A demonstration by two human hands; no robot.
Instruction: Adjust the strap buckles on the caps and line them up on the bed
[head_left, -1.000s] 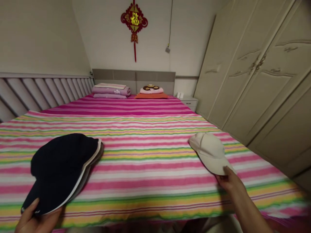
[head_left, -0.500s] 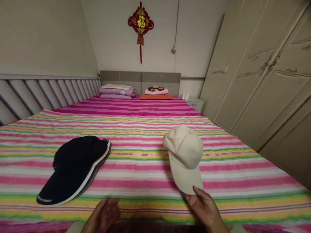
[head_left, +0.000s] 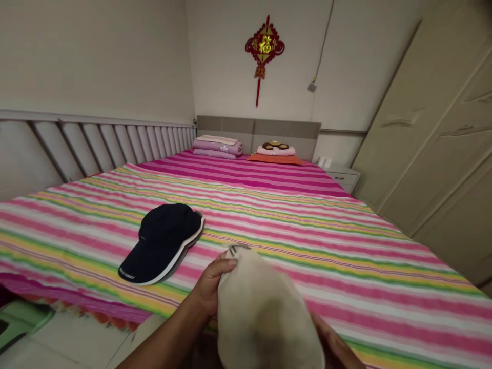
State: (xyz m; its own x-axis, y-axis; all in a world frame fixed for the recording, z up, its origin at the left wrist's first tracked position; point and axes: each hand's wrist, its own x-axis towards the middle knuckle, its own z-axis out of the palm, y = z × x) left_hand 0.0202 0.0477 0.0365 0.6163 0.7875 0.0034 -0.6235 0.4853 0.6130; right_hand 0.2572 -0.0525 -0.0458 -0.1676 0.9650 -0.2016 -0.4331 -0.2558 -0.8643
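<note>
A beige cap point(head_left: 265, 318) is lifted close to the camera at the bottom centre, crown facing me. My left hand point(head_left: 211, 287) grips its rear edge by the metal strap buckle. My right hand point(head_left: 334, 348) holds its right side, mostly hidden behind the cap. A stack of caps with a navy cap point(head_left: 163, 241) on top lies on the striped bedsheet point(head_left: 307, 230), to the left of my left hand and apart from it.
Folded purple bedding point(head_left: 217, 146) and a pink pillow on an orange cushion point(head_left: 275, 152) sit by the headboard. A slatted rail point(head_left: 115, 146) runs along the left wall, a wardrobe point(head_left: 442, 154) stands on the right. A green object point(head_left: 19, 323) is on the floor at lower left.
The beige cap rose off the bed toward the camera. My left hand left the navy cap stack and took the beige cap's back. The view swung right.
</note>
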